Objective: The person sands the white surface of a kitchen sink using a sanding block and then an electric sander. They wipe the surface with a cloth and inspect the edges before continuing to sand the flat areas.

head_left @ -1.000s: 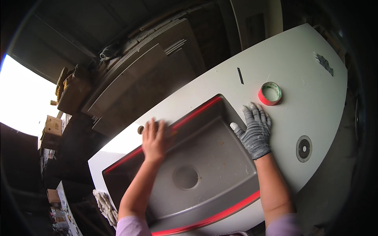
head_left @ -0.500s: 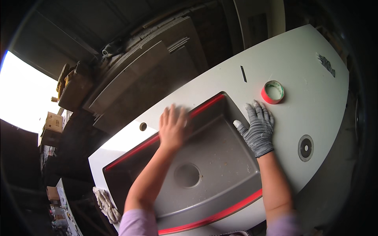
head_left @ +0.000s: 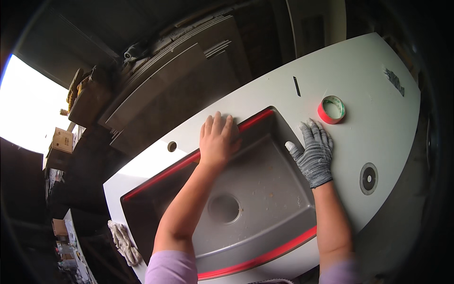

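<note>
A dark grey sink basin (head_left: 265, 184) is set in a white countertop (head_left: 378, 137), with red tape (head_left: 257, 260) along its near and far edges. My bare left hand (head_left: 217, 142) lies over the far edge, on or right beside the tape there. Its fingers are stretched out and reach onto the white surface; the thumb side hangs over the basin. On the right rim rests my right hand (head_left: 314, 158) in a grey knitted glove, flat with fingers spread. Just beyond its fingertips stands a roll of red tape (head_left: 331, 111).
A thin black blade-like strip (head_left: 296, 86), a grey glove (head_left: 394, 81) and a round metal disc (head_left: 368, 179) lie on the countertop. A small round hole (head_left: 172, 146) pierces it at left. White gloves (head_left: 124, 243) hang at the left edge. Large panels (head_left: 161, 85) lean beyond the far side.
My left hand has slid a little rightward and away along the far taped edge. My right hand stays flat in its place on the rim. The view has shifted slightly.
</note>
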`<move>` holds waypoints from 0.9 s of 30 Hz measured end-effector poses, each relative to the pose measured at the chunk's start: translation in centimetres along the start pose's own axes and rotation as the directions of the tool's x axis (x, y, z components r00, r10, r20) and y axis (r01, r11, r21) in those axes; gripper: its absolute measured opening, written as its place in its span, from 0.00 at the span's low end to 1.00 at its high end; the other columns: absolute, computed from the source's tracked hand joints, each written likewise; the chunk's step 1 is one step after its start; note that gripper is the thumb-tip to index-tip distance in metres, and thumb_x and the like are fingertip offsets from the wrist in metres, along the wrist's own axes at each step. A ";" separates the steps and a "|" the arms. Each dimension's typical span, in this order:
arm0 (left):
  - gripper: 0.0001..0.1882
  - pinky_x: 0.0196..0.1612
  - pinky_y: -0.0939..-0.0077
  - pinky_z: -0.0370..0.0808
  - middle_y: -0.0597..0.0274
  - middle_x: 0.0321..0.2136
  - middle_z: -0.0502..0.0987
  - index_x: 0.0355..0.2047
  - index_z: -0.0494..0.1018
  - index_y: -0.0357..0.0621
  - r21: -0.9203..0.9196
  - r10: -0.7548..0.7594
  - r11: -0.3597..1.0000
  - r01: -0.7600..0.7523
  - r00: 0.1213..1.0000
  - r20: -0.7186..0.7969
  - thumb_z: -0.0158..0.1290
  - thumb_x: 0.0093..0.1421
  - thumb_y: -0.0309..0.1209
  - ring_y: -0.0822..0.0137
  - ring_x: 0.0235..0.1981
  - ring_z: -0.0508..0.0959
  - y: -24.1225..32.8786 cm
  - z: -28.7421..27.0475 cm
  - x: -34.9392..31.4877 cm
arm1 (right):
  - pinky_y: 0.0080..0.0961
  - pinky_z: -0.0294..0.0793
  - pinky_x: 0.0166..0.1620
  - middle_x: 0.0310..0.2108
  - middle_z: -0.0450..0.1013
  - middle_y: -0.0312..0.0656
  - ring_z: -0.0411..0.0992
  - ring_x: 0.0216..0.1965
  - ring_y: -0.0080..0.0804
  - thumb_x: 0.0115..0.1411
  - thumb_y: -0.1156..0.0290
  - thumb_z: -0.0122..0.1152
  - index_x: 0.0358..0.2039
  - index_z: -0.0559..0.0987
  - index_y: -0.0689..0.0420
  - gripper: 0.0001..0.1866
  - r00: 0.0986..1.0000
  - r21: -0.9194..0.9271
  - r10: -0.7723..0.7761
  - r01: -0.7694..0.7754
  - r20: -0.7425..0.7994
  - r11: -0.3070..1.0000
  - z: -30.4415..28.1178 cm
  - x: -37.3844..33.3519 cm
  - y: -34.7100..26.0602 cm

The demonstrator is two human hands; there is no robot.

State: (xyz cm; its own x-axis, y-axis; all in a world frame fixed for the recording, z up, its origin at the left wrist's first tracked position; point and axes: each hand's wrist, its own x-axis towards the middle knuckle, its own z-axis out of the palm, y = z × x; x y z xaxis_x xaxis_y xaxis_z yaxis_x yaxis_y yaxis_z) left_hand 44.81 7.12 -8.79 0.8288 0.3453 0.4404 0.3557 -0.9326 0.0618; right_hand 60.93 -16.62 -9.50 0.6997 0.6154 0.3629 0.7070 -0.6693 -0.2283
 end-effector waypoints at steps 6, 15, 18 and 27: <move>0.44 0.62 0.50 0.70 0.47 0.63 0.67 0.59 0.73 0.52 0.155 -0.039 0.987 0.037 0.999 0.010 0.73 0.37 0.38 0.41 0.61 0.70 -7.3 -3.5 -10.5 | 0.50 0.49 0.69 0.64 0.65 0.46 0.57 0.68 0.45 0.57 0.39 0.61 0.60 0.72 0.54 0.39 0.999 -0.055 0.035 -0.035 -0.004 0.998 0.1 -0.5 1.9; 0.37 0.63 0.51 0.66 0.45 0.61 0.68 0.60 0.72 0.49 0.043 -0.014 0.999 0.014 1.000 -0.010 0.68 0.48 0.40 0.41 0.61 0.68 -1.5 -1.0 -2.0 | 0.50 0.49 0.69 0.64 0.64 0.47 0.56 0.69 0.46 0.58 0.40 0.60 0.60 0.72 0.55 0.38 1.000 0.013 0.009 -0.010 0.016 1.000 0.1 -0.4 0.9; 0.39 0.61 0.50 0.70 0.45 0.62 0.68 0.58 0.74 0.49 0.107 -0.117 0.987 0.118 0.993 -0.008 0.70 0.42 0.38 0.41 0.61 0.69 -7.2 -3.6 -9.2 | 0.49 0.49 0.70 0.65 0.64 0.46 0.56 0.69 0.45 0.58 0.39 0.59 0.60 0.72 0.54 0.39 0.999 -0.047 0.048 -0.048 0.006 0.998 -0.1 -0.6 2.3; 0.30 0.61 0.52 0.67 0.40 0.59 0.69 0.56 0.73 0.46 0.096 0.001 0.995 0.008 0.996 -0.091 0.63 0.54 0.40 0.41 0.59 0.69 -0.4 0.2 0.7 | 0.48 0.50 0.69 0.64 0.65 0.47 0.57 0.68 0.46 0.57 0.39 0.60 0.60 0.72 0.54 0.39 1.000 -0.016 -0.004 0.004 0.006 1.000 0.1 -0.3 -0.1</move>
State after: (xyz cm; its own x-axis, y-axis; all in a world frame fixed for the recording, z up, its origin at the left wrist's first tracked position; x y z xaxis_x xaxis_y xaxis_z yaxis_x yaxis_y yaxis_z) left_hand 45.37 7.76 -8.68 0.7863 0.3330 0.5205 0.4019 -0.9154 -0.0215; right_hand 60.69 -16.67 -9.66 0.6975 0.6207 0.3580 0.7081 -0.6735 -0.2119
